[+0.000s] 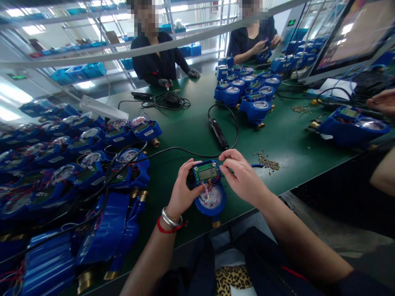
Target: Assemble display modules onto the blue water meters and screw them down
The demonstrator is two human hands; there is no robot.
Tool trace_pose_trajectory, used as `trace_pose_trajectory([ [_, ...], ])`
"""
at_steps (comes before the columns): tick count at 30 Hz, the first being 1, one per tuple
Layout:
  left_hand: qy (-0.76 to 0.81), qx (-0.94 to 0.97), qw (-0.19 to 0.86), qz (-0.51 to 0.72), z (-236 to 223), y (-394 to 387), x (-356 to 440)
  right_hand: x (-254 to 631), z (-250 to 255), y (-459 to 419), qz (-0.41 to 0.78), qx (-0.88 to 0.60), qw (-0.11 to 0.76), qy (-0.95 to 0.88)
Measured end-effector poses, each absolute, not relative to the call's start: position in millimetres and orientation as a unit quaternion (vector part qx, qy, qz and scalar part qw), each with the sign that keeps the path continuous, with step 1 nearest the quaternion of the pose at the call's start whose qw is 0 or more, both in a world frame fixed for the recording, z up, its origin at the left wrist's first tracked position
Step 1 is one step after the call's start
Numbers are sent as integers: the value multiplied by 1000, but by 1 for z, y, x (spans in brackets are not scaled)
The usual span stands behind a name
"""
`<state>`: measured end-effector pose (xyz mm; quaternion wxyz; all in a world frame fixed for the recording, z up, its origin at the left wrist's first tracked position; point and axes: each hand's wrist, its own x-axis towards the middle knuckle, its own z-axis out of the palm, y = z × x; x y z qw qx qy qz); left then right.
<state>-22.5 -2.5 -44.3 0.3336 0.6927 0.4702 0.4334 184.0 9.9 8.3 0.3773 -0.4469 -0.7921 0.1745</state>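
Note:
A blue water meter (210, 201) lies in front of me at the table's near edge, its round dial facing up and a brass fitting toward me. Above the dial sits a green circuit board (202, 168) with a small display and coloured wires. My left hand (184, 191) grips the board end of the meter, thumb on the lower edge by the wires. At the board's right side, my right hand (242, 174) has its thumb and fingertips pinched together; whatever is between them is hidden. Beyond it lies a black electric screwdriver (217, 133) with its cord.
Small brass screws (268, 161) lie to the right. Rows of blue meters (83, 160) crowd the left, with black cables across them. More meters (257, 107) stand at the far right, near a monitor (348, 37). Two co-workers (154, 57) are across the green table (185, 127).

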Motion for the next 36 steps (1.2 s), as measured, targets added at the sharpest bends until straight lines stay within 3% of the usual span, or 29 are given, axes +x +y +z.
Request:
trace_pose_trajectory([
  [5,471,694,334,430,-46,-2,-23,200,-1,15,148,-488,403,-760],
  [12,467,695,335,432,-46,-2,-24,197,6,10,261,-524,308,-750],
  [20,464,699,333,430,-45,-2,-24,185,8,10,215,-496,254,-802],
  [26,467,694,335,433,-45,-2,-23,197,4,12,153,-515,331,-776],
  [36,468,696,329,434,-45,-3,-23,205,11,11,304,-497,251,-773],
])
